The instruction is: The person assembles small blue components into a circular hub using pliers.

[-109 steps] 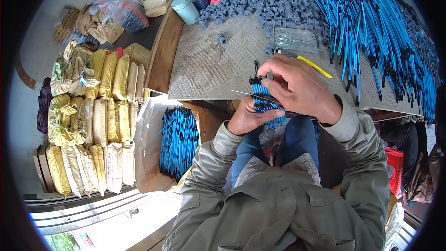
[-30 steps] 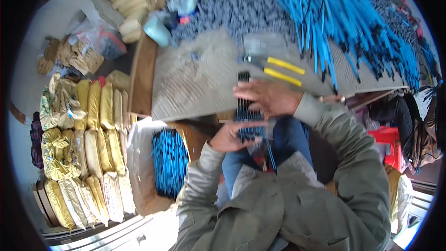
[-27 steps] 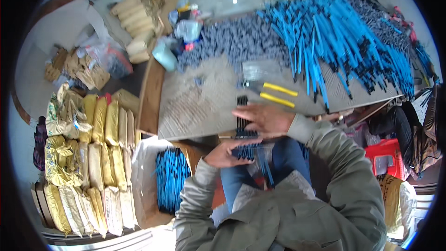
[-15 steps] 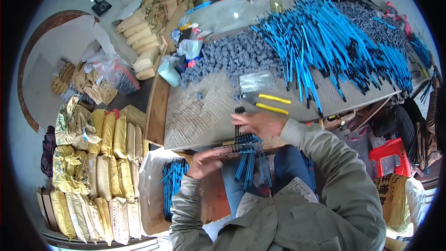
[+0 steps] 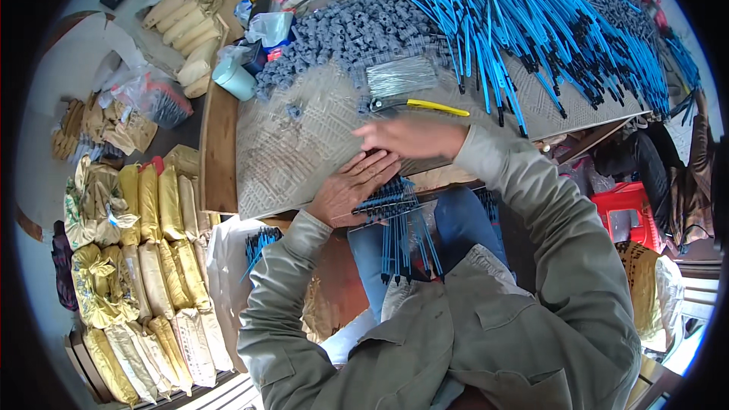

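A bundle of thin blue rods with black ends hangs over the table's near edge above my lap. Thin dark cross-pieces run across its upper part. My left hand lies over the bundle's upper end, its fingers stretched out flat and side by side. Just above those fingertips is my right hand, blurred by motion, so its grip is unclear. The rods' top ends are hidden beneath the hands. Beyond my right hand lies a pair of yellow-handled pliers, partly covered by that hand. A stack of thin silvery wires lies behind it.
Small grey plastic parts are heaped on the table, with a large pile of blue rods at right. A pale cup stands by the wooden side board. Filled sacks are stacked at left; a red stool is at right.
My left hand has moved up from the bundle's side onto its upper end. My right hand has shifted up and is blurred. The view has tilted down.
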